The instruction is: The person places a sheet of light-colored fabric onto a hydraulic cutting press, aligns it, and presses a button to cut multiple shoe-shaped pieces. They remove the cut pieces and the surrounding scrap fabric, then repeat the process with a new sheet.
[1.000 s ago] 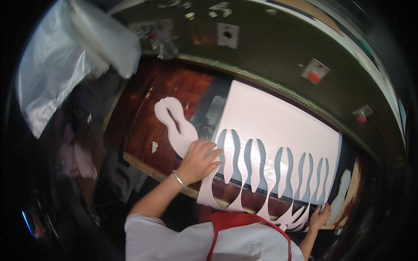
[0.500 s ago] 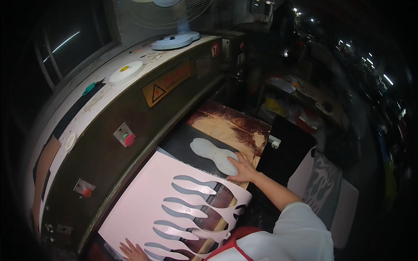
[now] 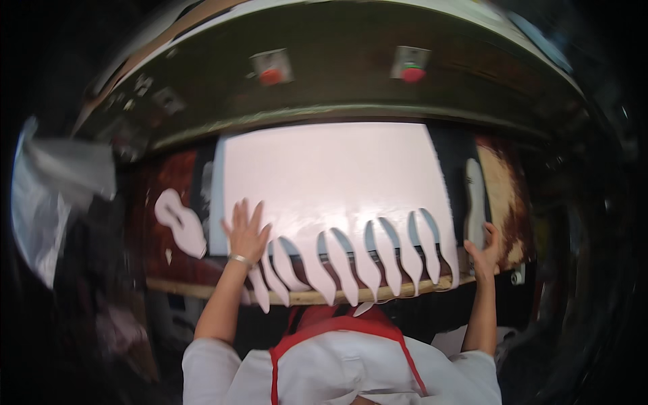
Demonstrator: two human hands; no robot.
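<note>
A large pale pink sheet point(image 3: 331, 175) lies on a grey-blue layer across the machine bed, its near side cut into long wavy strips with sole-shaped gaps. My left hand point(image 3: 248, 231) rests flat on the sheet's left part, fingers spread. At the right end of the bed, my right hand point(image 3: 484, 251) has thumb and fingers round the near end of a grey-white, sole-shaped piece point(image 3: 475, 192). That piece shows a narrow side and looks tipped on edge; blur hides its detail. A pale pink sole-shaped piece point(image 3: 181, 226) with a slot lies at the far left.
The green machine beam point(image 3: 337, 88) crosses behind the sheet, bearing a red button point(image 3: 271, 74) and a pinkish-red button point(image 3: 412, 73). A wooden edge point(image 3: 378, 295) runs along the bed's front. Tan dust point(image 3: 503, 196) covers the right end. Clear plastic sheeting point(image 3: 57, 196) hangs at left.
The view has swung left and squared up to the bed, bringing its left end into sight. The grey-white piece has gone from flat to narrow side showing, with my right hand still at it.
</note>
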